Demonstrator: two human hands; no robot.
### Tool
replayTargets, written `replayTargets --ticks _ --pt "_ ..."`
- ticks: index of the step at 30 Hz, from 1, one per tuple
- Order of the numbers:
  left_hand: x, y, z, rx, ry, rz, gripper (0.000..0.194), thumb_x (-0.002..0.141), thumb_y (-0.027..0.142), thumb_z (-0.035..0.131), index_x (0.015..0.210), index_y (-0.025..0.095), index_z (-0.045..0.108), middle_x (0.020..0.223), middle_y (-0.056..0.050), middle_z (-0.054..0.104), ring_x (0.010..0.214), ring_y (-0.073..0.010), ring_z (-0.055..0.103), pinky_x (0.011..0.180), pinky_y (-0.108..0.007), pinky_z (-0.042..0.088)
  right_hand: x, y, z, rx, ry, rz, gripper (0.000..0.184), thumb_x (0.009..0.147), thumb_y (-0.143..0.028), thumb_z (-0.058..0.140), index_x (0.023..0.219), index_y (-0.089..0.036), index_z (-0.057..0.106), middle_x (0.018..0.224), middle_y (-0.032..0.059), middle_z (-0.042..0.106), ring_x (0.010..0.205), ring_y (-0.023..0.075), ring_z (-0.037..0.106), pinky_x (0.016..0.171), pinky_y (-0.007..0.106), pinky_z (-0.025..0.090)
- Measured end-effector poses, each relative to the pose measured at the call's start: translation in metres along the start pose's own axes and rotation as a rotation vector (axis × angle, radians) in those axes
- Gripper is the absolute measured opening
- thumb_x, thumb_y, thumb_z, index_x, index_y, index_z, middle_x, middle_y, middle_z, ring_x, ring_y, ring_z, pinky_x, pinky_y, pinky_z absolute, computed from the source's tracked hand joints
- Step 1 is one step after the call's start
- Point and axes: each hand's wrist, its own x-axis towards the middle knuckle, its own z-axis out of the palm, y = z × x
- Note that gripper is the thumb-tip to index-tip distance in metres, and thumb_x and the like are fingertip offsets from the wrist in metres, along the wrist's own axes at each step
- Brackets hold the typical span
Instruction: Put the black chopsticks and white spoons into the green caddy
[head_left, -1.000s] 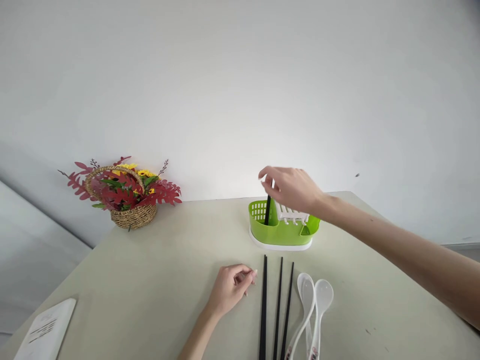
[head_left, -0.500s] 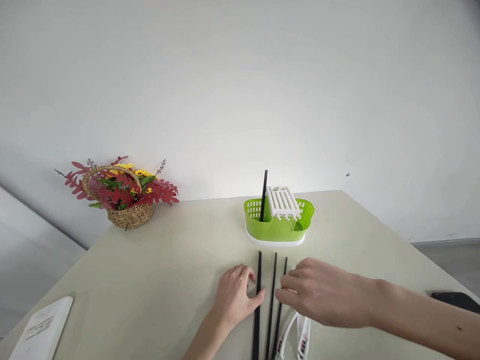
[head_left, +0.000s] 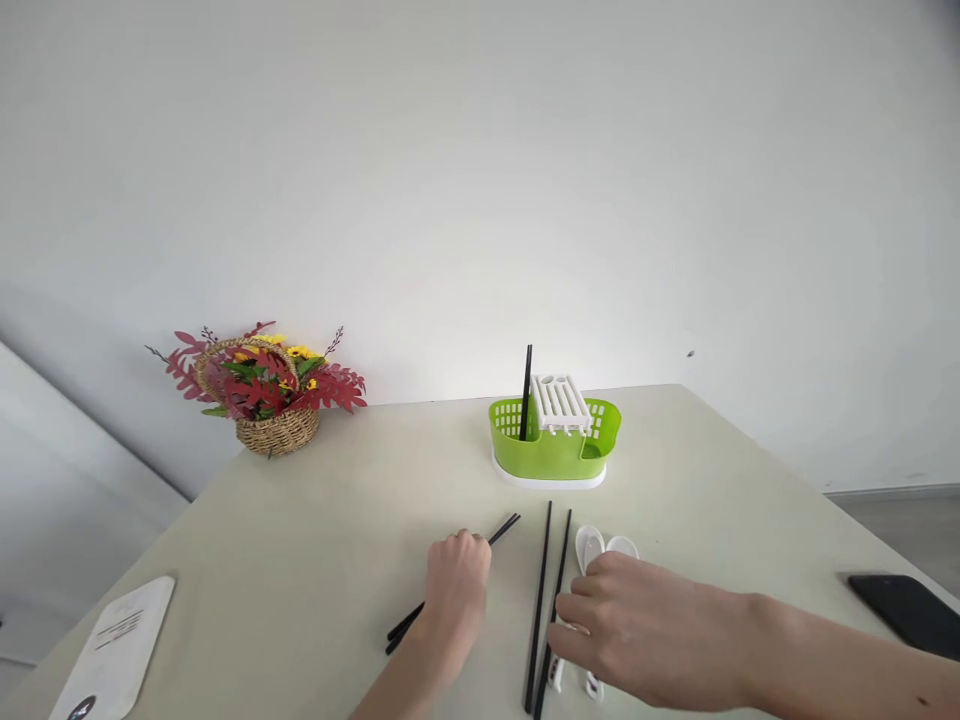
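Note:
My left hand is closed around a pair of black chopsticks, which slant across the table and stick out on both sides of the fist. My right hand has curled fingers over the handles of white spoons. Its fingertips are beside a loose black chopstick, and whatever they grip is hidden. Another loose black chopstick lies parallel to it on the left. Beyond the hands stands a green cutlery holder, with upright black chopsticks in its left compartment.
A white slotted rack with hooks sits on the holder's middle. At the back left is a wicker basket of artificial flowers. A white flat object lies front left, and a black phone near the right edge.
My left hand has closed on the chopsticks and turned them from upright in view to a slant leftward. My right hand has come slightly nearer, and the spoon bowls now show.

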Motion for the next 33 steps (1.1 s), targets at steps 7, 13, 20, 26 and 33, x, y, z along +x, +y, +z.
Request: replayTargets --ticks 7,13,20,26,33 --pt "-0.004 -0.015 -0.066 -0.200 0.229 -0.054 0.015 0.097 0.027 0.056 0.101 0.022 0.070 0.091 -0.009 0.078 0.093 -0.0256 0.076 0.083 -0.032 0.053 -0.002 -0.005 -0.008 0.140 -0.005 0.123 0.014 0.094 -0.011 0.051 0.088 -0.021 0.059 0.076 0.0015 0.066 0.059 0.0160 0.056 0.053 0.033 0.020" --pt "-0.015 -0.013 -0.092 -1.355 0.318 -0.146 0.039 0.082 0.042 0.081 0.110 0.016 0.073 0.108 -0.009 0.079 0.101 -0.0240 0.075 0.097 -0.035 0.059 0.011 -0.009 -0.014 0.588 0.242 0.515 0.017 0.101 -0.023 0.045 0.112 -0.025 0.058 0.106 0.0030 0.072 0.081 0.0183 0.069 0.073 0.032 0.043" --pt "-0.024 -0.012 -0.062 -1.734 0.390 -0.346 0.032 0.080 0.025 0.084 0.109 0.015 0.074 0.116 -0.008 0.077 0.106 -0.0212 0.076 0.091 -0.027 0.063 0.021 -0.011 -0.014 1.188 0.156 0.719 0.036 0.104 -0.055 0.042 0.115 -0.024 0.056 0.111 0.0072 0.071 0.089 0.0213 0.070 0.069 0.032 0.051" --pt "-0.037 -0.002 -0.045 -1.697 0.373 -0.353 0.041 0.075 0.033 0.089 0.108 0.015 0.074 0.118 -0.009 0.077 0.108 -0.0237 0.075 0.092 -0.028 0.064 0.030 -0.011 0.010 1.648 0.182 0.760 0.039 0.101 -0.055 0.050 0.100 -0.018 0.063 0.078 0.0007 0.067 0.061 0.0119 0.060 0.048 0.022 0.040" --pt "-0.039 -0.004 -0.045 -1.572 0.351 -0.292 0.041 0.074 0.040 0.087 0.106 0.015 0.077 0.116 -0.010 0.078 0.115 -0.0270 0.073 0.103 -0.036 0.060 0.024 -0.009 0.012 1.748 0.247 0.854 0.043 0.094 -0.058 0.060 0.098 -0.017 0.073 0.066 -0.0050 0.053 0.055 0.0081 0.046 0.052 0.021 0.038"
